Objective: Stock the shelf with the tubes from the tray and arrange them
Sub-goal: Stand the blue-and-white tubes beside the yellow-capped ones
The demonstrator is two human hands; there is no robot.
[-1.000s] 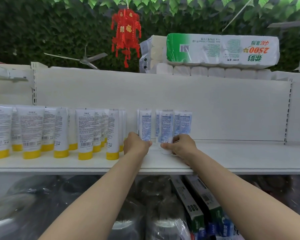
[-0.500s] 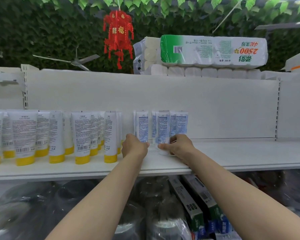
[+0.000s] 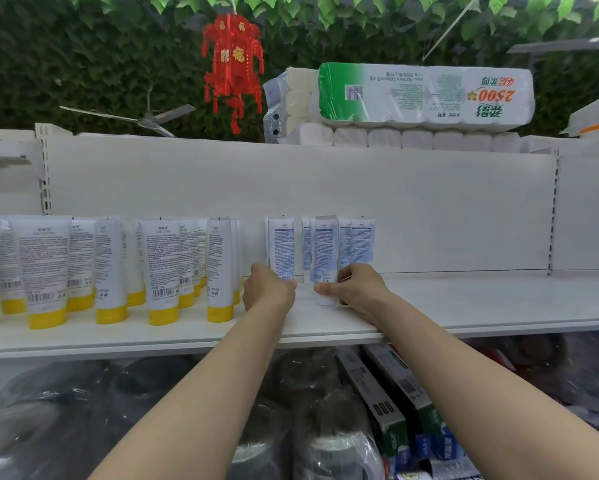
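Several small white tubes with blue print stand cap-down near the middle of the white shelf (image 3: 464, 306). My left hand (image 3: 268, 289) grips the base of the leftmost blue-print tube (image 3: 281, 247). My right hand (image 3: 358, 289) holds the front blue-print tube (image 3: 325, 254) near its white cap, which rests on the shelf. Two more blue-print tubes (image 3: 362, 242) stand behind my right hand. The tray is out of view.
Rows of bigger white tubes with yellow caps (image 3: 159, 271) fill the shelf's left part. Toilet-paper packs (image 3: 422, 95) lie on top of the unit, beside a red lantern (image 3: 234, 64). Boxes (image 3: 381, 400) and plastic-wrapped goods sit on the lower shelf.
Both hands stay on the same two tubes. The view has shifted a little to the right; the hands have hardly moved relative to the shelf.
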